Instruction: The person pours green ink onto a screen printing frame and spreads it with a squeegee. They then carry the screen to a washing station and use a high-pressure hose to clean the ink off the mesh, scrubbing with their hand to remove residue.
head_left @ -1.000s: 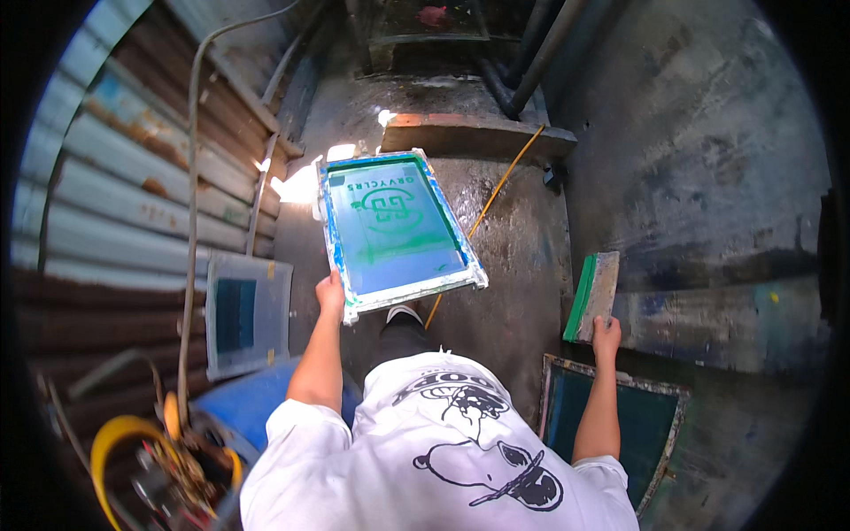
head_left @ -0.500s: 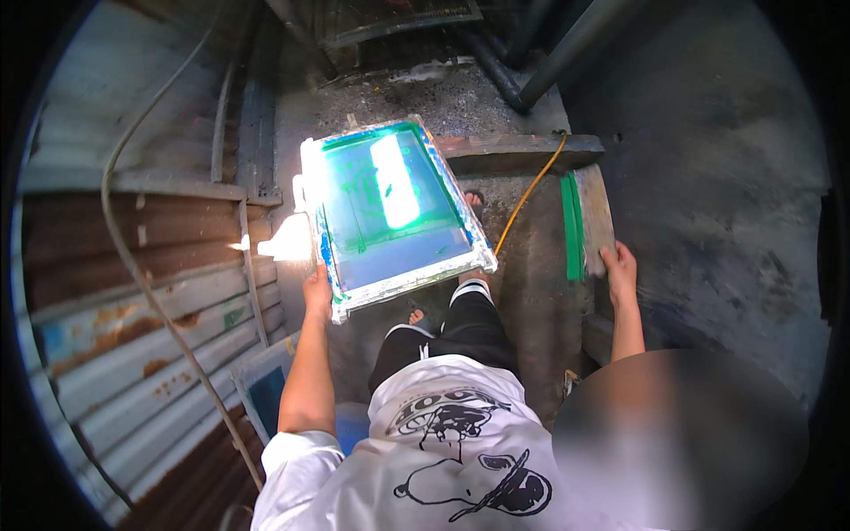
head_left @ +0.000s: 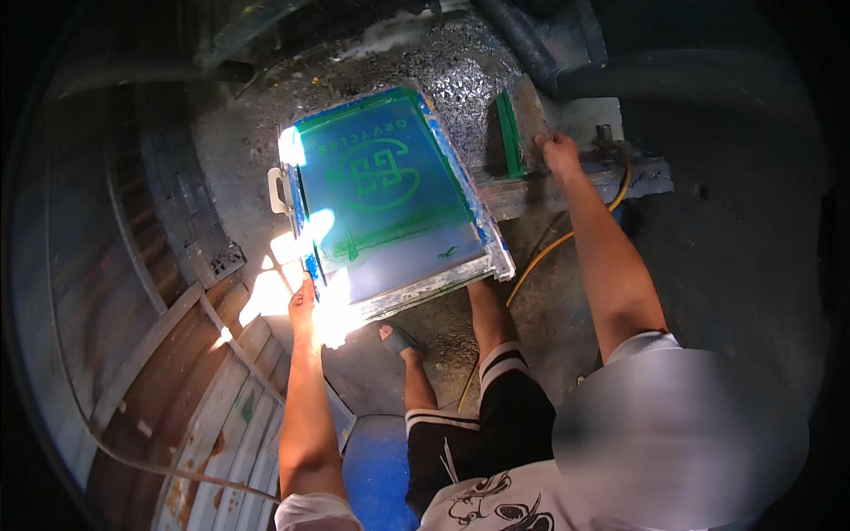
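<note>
My left hand grips the near left corner of a screen-printing frame, which is held tilted above the floor. Its mesh is blue-grey with a green stencil design, and paint-stained, taped edges run round it. Sunlight glares on the near left corner. A pale handle-like piece sticks out at the frame's left side. Further right and forward, my right hand is closed on the pale wooden grip of a squeegee. The squeegee's green blade faces the frame, apart from it. Some of my left fingers are hidden behind the frame.
A low ledge crosses beyond my legs, with a yellow hose draped over it. Dark pipes stand at the far right. Corrugated metal lines the left, and a blue container is by my legs. The floor beyond looks wet.
My right hand has carried the squeegee forward and left, nearer the frame's far right side. The view has turned, and the glare has shifted, so the stencil design shows clearly.
</note>
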The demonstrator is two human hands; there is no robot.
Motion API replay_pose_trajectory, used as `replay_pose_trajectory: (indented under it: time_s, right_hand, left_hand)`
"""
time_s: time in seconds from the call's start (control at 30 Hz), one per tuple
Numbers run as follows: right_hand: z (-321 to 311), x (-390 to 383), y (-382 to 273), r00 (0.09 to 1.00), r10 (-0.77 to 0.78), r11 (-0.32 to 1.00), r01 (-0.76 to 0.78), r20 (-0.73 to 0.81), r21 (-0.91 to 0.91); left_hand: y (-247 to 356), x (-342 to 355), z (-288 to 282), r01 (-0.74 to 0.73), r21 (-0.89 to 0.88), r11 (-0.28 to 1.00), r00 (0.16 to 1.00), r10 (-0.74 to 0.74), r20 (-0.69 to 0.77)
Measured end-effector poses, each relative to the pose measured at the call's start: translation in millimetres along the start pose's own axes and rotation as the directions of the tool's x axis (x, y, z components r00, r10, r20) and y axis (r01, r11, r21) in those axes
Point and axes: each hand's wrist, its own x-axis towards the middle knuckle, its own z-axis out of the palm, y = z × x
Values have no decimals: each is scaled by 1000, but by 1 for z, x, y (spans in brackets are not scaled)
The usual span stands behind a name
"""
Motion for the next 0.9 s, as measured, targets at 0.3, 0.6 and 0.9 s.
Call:
replay_pose_trajectory:
  time_s: [0.3, 0.6, 0.9]
  right_hand:
    - [55, 112, 63, 994, 77, 965, -94, 77, 244]
    - [-33, 86, 94, 929, -308, 833, 160, -204, -530]
    - [-188, -22, 161, 739, -110, 647, -455, -665, -612]
  left_hand:
    - [-28, 87, 69, 57, 275, 960, 996, -38, -75]
    - [-73, 108, 77, -141, 355, 924, 964, 211, -165]
    - [-111, 142, 47, 22, 94, 995, 1000, -23, 10]
